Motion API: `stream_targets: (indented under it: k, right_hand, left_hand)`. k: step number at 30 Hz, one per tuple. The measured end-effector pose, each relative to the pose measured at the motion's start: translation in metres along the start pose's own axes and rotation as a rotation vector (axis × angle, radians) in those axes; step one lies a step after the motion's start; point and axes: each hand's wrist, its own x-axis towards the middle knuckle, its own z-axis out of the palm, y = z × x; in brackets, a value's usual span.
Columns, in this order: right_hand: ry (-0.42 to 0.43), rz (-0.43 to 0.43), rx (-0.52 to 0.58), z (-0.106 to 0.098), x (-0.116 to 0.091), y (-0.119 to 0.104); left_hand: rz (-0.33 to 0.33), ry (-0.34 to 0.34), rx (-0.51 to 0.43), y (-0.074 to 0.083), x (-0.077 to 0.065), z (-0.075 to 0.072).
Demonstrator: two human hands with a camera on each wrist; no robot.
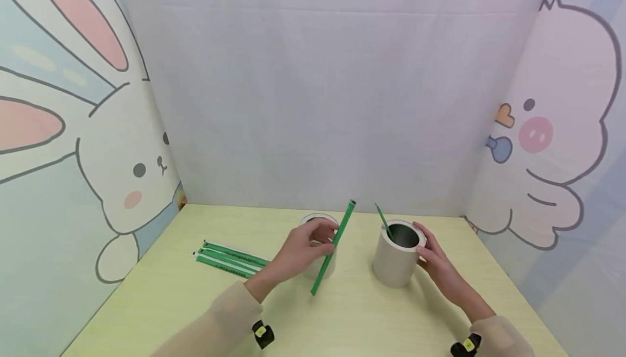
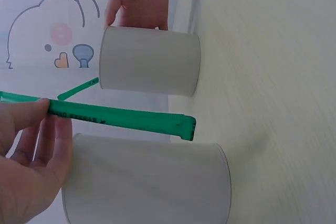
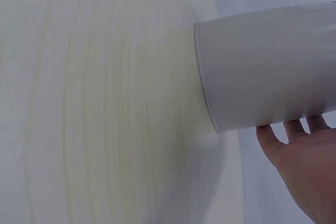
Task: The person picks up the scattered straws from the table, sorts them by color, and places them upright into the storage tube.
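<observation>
Between thumb and fingers my left hand (image 1: 305, 245) pinches a slim green packet (image 2: 126, 118) with dark print. The packet slants upward in the head view, in front of a white cylindrical canister (image 2: 147, 182) that the hand partly covers. My right hand (image 1: 437, 264) holds a second white canister (image 1: 391, 269) at its right side, thumb toward the front and fingers near the back rim. That canister stands upright, its dark inside visible. One green packet (image 1: 382, 217) leans out of its mouth to the left.
Several green-and-white packets (image 1: 227, 260) lie side by side on the pale wood-look table (image 1: 342, 324), left of the left hand. Behind the table hangs a plain light cloth (image 1: 313, 101). Cartoon-printed cloths flank both sides. Each wrist wears a black strap device.
</observation>
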Motion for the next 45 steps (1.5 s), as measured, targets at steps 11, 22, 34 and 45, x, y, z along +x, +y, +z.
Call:
stream_targets:
  k: [11,22,34,45]
  right_hand:
    - [0.001,-0.008,-0.038,-0.001,-0.001,-0.001]
    - [-0.009,-0.02,-0.008,-0.003,-0.002,0.003]
    - [-0.033,-0.017,-0.018,-0.006,-0.001,0.004]
    - [-0.029,-0.02,-0.017,-0.003,-0.003,0.003]
  left_hand:
    - [0.025,0.182,-0.166,0.028,0.038,0.029]
    - [0.026,0.35,-0.414,0.052,0.08,0.049]
    - [0.061,0.508,-0.487,0.063,0.105,0.075]
    - [-0.008,0.572,-0.457,0.044,0.106,0.095]
